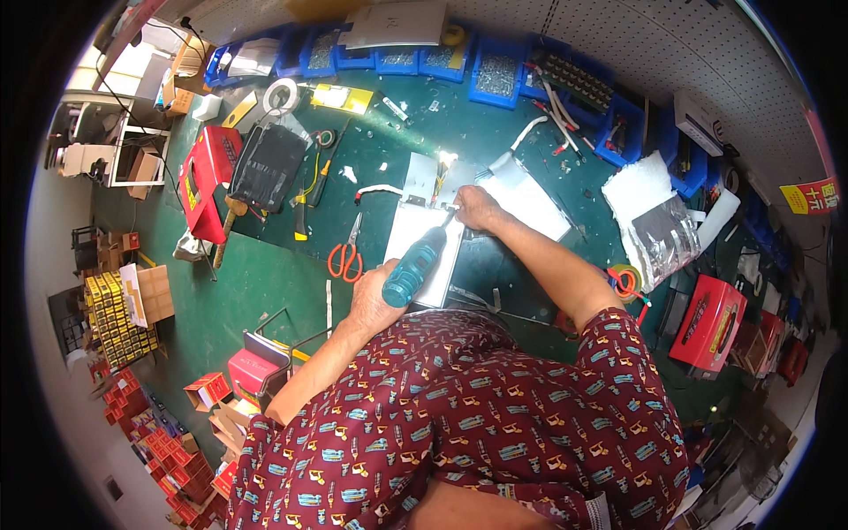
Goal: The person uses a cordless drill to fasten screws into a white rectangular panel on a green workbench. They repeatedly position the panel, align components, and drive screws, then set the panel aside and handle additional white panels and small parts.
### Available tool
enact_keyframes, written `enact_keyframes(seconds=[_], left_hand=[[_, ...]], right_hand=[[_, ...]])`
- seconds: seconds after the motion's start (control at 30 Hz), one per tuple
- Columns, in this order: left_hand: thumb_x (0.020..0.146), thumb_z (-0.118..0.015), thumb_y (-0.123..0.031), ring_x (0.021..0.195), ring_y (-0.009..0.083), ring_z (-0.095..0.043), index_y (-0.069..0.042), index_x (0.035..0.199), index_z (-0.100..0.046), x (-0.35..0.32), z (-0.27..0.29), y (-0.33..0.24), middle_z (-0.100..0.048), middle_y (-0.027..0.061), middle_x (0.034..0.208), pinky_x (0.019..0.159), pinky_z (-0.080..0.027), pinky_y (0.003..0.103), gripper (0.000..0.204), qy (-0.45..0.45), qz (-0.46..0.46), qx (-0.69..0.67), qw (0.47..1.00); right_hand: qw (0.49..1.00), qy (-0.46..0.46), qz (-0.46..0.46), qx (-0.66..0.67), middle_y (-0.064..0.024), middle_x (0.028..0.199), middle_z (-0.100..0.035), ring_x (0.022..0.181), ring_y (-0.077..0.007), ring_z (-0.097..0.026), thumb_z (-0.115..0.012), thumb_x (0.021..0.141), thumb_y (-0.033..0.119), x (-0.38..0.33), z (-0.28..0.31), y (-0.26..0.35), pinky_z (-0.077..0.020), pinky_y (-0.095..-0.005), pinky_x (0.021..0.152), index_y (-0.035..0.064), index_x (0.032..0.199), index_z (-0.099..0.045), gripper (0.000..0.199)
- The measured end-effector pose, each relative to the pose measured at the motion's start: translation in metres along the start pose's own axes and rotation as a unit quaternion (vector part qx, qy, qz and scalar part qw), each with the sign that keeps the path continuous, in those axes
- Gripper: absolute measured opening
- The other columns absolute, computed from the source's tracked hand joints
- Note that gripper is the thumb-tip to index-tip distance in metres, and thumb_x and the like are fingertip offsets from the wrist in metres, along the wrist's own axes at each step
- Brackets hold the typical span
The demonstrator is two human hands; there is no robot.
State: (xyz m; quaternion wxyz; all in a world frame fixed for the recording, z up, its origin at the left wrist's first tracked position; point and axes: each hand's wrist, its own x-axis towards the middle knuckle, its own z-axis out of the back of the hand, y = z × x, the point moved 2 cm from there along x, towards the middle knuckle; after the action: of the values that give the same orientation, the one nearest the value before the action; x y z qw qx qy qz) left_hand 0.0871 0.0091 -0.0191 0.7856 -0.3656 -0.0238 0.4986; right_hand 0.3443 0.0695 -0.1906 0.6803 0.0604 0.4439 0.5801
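Note:
My left hand (374, 299) grips a teal electric screwdriver (415, 265) that slants up to the right, its tip reaching the top edge of a flat white rectangular block (415, 228) on the green bench. Next to the tip, my right hand (478, 208) rests on the block's upper right corner with fingers closed; whether it holds anything there is hidden. Thin wires and a small white part (439, 173) sit just beyond the block.
Orange-handled scissors (346, 258) lie left of the block. A black wrapped pack (268, 165) and a red box (208, 181) sit further left. Blue parts bins (495, 79) line the back. A silver bag (664, 234) and another red box (708, 323) are at right.

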Motion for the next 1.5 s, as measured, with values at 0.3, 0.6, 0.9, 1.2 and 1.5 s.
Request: enact_keyframes(seconds=[0.3,0.6,0.9,1.2,1.5], left_hand=[[0.081,-0.071,-0.018,0.083,0.0391,-0.070,-0.003,0.102,-0.065,0.003,-0.012,-0.023,-0.071,0.0203,0.088,0.073,-0.054,0.045,0.026,0.009,0.033,0.042,0.999],[0.076,-0.072,-0.022,0.083,0.0416,-0.069,0.002,0.095,-0.063,0.012,0.002,-0.054,-0.069,0.0246,0.085,0.074,-0.052,0.051,0.032,0.062,0.001,0.154,0.986],[0.075,-0.073,-0.026,0.078,0.0412,-0.069,0.002,0.094,-0.061,0.009,-0.006,-0.049,-0.069,0.0246,0.079,0.070,-0.052,0.049,0.035,0.051,-0.002,0.157,0.986],[0.077,-0.072,-0.027,0.080,0.0394,-0.069,0.002,0.094,-0.061,0.007,-0.012,-0.040,-0.069,0.0232,0.079,0.074,-0.052,0.048,0.036,0.045,-0.048,0.197,0.978],[0.077,-0.071,-0.026,0.074,0.0398,-0.068,0.003,0.092,-0.061,0.006,-0.010,-0.041,-0.067,0.0233,0.075,0.069,-0.052,0.048,0.034,0.022,-0.056,0.189,0.980]], right_hand=[[0.998,-0.027,0.049,0.019,-0.0242,0.103,-0.069,0.103,-0.0391,-0.067,-0.066,0.082,0.009,-0.001,-0.004,0.000,-0.0546,-0.0448,0.088,-0.0022,0.096,-0.070,0.018],[0.996,-0.044,0.076,0.025,-0.0272,0.098,-0.067,0.101,-0.0435,-0.064,-0.059,0.083,0.006,-0.002,-0.009,-0.001,-0.0519,-0.0471,0.088,-0.0054,0.094,-0.065,0.017],[0.997,-0.033,0.068,0.031,-0.0273,0.099,-0.067,0.101,-0.0435,-0.064,-0.059,0.084,0.008,-0.008,-0.004,0.004,-0.0517,-0.0472,0.089,-0.0052,0.095,-0.064,0.018],[0.998,-0.020,0.060,0.006,-0.0235,0.111,-0.066,0.110,-0.0388,-0.063,-0.067,0.083,0.011,-0.006,-0.004,0.003,-0.0510,-0.0434,0.096,-0.0023,0.105,-0.065,0.025],[0.992,-0.062,0.105,0.026,-0.0264,0.096,-0.067,0.099,-0.0438,-0.064,-0.059,0.081,0.004,-0.004,-0.007,0.000,-0.0513,-0.0479,0.088,-0.0038,0.093,-0.063,0.015]])
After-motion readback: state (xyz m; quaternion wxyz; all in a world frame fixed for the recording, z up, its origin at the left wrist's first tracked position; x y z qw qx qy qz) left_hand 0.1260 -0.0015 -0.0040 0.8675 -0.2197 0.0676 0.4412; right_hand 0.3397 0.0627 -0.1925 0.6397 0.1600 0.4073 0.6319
